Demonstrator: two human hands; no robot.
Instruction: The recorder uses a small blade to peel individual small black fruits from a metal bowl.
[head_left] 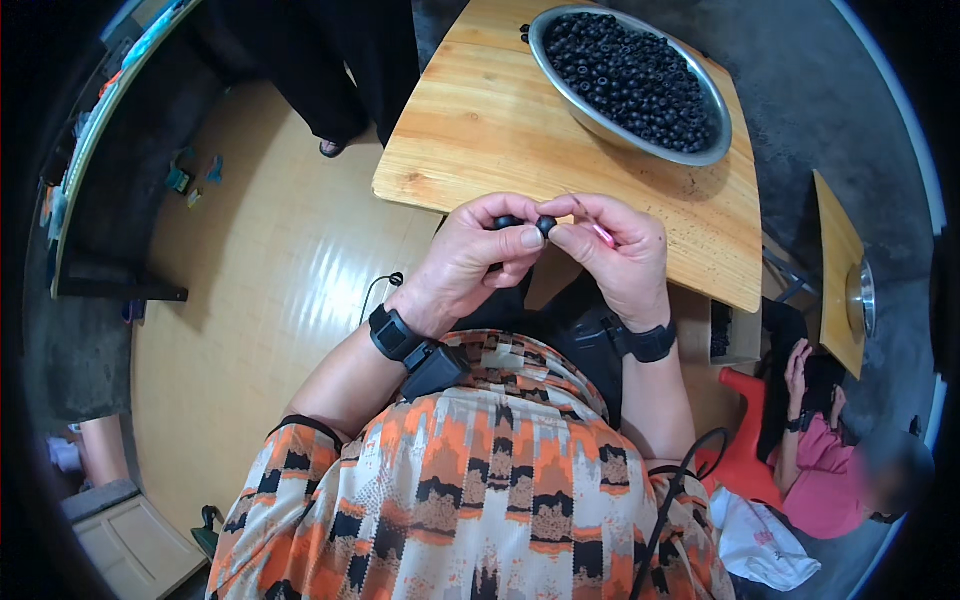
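Our forearms angle inward, fingertips meeting near the table's [480, 120] edge around a black bead [546, 226]; our left hand [480, 245] pinches it, our right hand [618, 255] grasps a slim pink tool [603, 235], possibly a pick.

And over on my right, a person in a pink top [825, 490] sits beside a red plastic seat [742, 450], with a white plastic bag [765, 545] just below it in my view! Beyond them, a second wooden table [838, 240] carries a shiny metal bowl [868, 290], the dark grey wall [815, 90] running behind. Swing to my left: glossy, pale floor [270, 230], light streaking across it, small blue-green scraps [180, 175] lying near a long cluttered shelf [62, 225]. Up ahead, someone stands in black trousers [375, 60]! And down in my lower left corner, a cream panelled cabinet [130, 545].
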